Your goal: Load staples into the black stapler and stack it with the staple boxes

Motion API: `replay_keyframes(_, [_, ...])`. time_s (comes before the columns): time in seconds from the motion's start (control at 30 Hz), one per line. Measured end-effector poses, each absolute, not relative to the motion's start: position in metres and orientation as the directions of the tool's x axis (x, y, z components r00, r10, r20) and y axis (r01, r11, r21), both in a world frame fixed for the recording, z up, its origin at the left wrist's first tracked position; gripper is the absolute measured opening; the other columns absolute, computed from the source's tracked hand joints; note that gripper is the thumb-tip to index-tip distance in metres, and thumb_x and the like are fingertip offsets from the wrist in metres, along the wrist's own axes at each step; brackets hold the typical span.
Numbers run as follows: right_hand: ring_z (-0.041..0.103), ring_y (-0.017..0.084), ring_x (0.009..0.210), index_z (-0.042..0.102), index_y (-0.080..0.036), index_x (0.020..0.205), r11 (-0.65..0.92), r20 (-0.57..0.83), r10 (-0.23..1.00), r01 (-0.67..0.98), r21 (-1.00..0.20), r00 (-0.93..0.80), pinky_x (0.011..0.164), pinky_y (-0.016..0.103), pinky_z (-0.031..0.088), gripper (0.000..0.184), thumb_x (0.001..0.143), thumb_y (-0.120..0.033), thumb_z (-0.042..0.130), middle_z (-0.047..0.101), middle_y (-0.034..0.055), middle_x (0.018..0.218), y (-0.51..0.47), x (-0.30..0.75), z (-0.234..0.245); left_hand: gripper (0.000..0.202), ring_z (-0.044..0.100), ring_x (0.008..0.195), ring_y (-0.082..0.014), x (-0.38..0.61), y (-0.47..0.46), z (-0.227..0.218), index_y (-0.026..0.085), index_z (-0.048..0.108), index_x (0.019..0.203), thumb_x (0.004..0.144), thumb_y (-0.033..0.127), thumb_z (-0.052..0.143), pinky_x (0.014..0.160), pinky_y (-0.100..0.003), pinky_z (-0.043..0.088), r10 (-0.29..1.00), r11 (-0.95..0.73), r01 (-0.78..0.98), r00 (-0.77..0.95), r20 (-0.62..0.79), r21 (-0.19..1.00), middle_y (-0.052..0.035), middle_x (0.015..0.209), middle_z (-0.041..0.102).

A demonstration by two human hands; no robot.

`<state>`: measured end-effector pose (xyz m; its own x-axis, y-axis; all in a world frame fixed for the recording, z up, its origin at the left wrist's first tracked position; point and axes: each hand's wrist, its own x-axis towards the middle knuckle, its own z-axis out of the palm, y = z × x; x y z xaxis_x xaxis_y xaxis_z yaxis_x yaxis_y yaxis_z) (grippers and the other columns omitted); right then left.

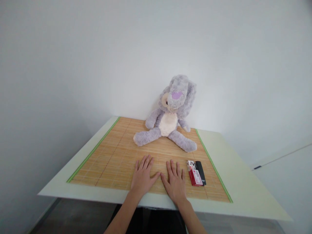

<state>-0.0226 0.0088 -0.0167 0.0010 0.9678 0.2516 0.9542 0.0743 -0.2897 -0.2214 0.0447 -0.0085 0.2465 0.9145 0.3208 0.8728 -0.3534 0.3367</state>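
Note:
My left hand (pixel 142 177) lies flat on the bamboo mat (pixel 112 156), palm down with fingers spread. Beside it my right hand (pixel 175 183) rests flat too, and the two thumbs nearly meet at the tips. Neither hand holds anything. Just right of my right hand are a small red and white box (pixel 195 177) and a smaller white box (pixel 191 165) behind it. A black stapler (pixel 201 173) lies along their right side. Beyond my hands a grey plush rabbit (pixel 176 104) sits with legs spread, its head tilted.
The mat has green edging and covers much of a white table (pixel 234 162). A pale wall (pixel 97 58) stands right behind the table and the plush rabbit. To the right, a thin cord with a dark end (pixel 257 167) runs near the table's edge.

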Motion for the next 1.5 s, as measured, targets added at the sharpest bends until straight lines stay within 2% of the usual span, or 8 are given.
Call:
replay_keyframes(0.2, [0.005,0.032,0.161,0.014,-0.032,0.166,-0.05,0.14,0.988,0.992,-0.114,0.066,0.127,0.06,0.006,0.071,0.104,-0.061,0.035,0.01,0.0002,0.174,0.005,-0.032,-0.002,0.071,0.024,0.157,-0.03,-0.222,0.044,-0.003,0.032,0.034,0.16,0.098,0.065,0.045,0.128,-0.057,0.015,0.914,-0.353,0.891,0.262,0.309,0.287,-0.0035,0.169,0.032])
replay_keyframes(0.33, [0.004,0.033,0.161,0.013,-0.03,0.166,-0.059,0.124,0.99,0.996,-0.064,0.066,0.126,0.06,0.006,0.072,0.104,-0.061,0.032,0.008,0.0014,0.174,0.004,-0.036,0.001,0.072,0.025,0.156,-0.0294,-0.223,0.044,-0.003,0.033,0.033,0.16,0.098,0.066,0.046,0.127,-0.056,0.019,0.917,-0.345,0.891,0.254,0.307,0.296,-0.0028,0.169,0.031])
replay_keyframes(0.73, [0.005,0.033,0.161,0.013,-0.03,0.166,-0.043,0.131,0.99,0.997,-0.059,0.05,0.127,0.06,0.008,0.073,0.103,-0.062,0.033,0.009,0.0011,0.174,0.005,-0.034,0.0,0.078,0.023,0.157,-0.03,-0.225,0.042,-0.002,0.029,0.032,0.161,0.095,0.066,0.052,0.128,-0.056,0.018,0.915,-0.354,0.883,0.26,0.308,0.308,-0.0041,0.17,0.029])
replay_keyframes(1.17, [0.009,0.029,0.161,0.015,-0.033,0.165,-0.053,0.12,0.991,0.993,-0.106,0.066,0.127,0.057,0.01,0.071,0.103,-0.06,0.034,0.016,-0.0006,0.173,0.004,-0.032,0.0,0.078,0.017,0.159,-0.0323,-0.22,0.041,-0.005,0.028,0.032,0.161,0.095,0.067,0.048,0.128,-0.061,0.014,0.924,-0.331,0.898,0.246,0.293,0.29,-0.0059,0.171,0.025])
replay_keyframes(1.5, [0.01,0.029,0.161,0.017,-0.033,0.165,-0.047,0.129,0.99,0.994,-0.096,0.06,0.128,0.056,0.011,0.07,0.102,-0.059,0.035,0.016,-0.0015,0.173,0.003,-0.033,0.003,0.077,0.011,0.16,-0.0326,-0.218,0.041,-0.007,0.025,0.027,0.163,0.098,0.062,0.044,0.128,-0.062,0.012,0.928,-0.329,0.903,0.255,0.273,0.275,-0.0073,0.172,0.02])
